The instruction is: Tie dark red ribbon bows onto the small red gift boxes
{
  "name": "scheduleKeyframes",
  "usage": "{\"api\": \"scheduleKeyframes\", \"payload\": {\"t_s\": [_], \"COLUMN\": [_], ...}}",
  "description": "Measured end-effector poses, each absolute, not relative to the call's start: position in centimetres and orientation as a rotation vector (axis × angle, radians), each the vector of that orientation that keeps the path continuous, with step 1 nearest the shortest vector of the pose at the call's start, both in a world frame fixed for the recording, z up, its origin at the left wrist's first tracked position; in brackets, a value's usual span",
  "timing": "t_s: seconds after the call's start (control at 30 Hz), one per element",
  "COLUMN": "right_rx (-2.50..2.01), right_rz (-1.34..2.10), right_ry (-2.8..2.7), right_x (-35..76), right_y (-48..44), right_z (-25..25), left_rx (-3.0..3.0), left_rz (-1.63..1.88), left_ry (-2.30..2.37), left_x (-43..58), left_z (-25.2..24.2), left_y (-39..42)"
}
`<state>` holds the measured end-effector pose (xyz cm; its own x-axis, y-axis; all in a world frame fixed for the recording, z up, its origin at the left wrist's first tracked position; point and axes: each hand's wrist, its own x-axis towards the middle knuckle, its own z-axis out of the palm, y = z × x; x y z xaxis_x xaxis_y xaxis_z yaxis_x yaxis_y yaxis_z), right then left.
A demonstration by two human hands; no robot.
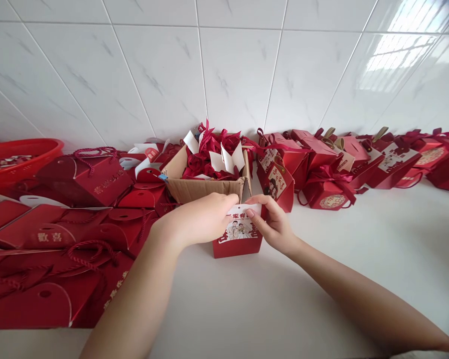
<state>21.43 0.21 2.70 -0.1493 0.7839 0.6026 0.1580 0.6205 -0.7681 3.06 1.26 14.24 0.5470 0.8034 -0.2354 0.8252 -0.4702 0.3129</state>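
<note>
A small red gift box [238, 239] with a white picture label stands on the white counter [284, 299] in front of me. My left hand [202, 219] is closed over the box's top left, fingers curled on its upper edge. From the right side, my right hand [271, 223] pinches the box's top, thumb and fingers pressed on the white label. Directly behind stands an open cardboard carton [205, 187] filled with red ribbons and white tags.
Flat unfolded red boxes with cord handles [60, 249] are piled at the left, beside a red plastic basin [15, 157]. A row of finished red gift boxes with ribbons [329, 172] lines the white tiled wall [224, 65] to the right.
</note>
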Motion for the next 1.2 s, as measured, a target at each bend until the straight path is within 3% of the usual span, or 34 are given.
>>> {"api": "scheduleKeyframes", "payload": {"t_s": [0.73, 1.0, 1.2], "right_rx": [-0.801, -0.796, -0.909], "right_rz": [0.585, 1.133, 1.122], "right_ry": [-1.705, -1.424, -1.378], "right_x": [21.5, 20.9, 20.3], "right_y": [0.2, 0.1, -0.1], "right_z": [3.1, 2.2, 1.5], "left_rx": [2.422, 2.457, 2.401], "left_rz": [-0.086, -0.111, -0.028], "left_ry": [1.351, 1.344, 1.25], "left_x": [2.9, 3.2, 2.3], "left_z": [14.2, 13.8, 15.2], "left_y": [1.3, 1.3, 1.6]}}
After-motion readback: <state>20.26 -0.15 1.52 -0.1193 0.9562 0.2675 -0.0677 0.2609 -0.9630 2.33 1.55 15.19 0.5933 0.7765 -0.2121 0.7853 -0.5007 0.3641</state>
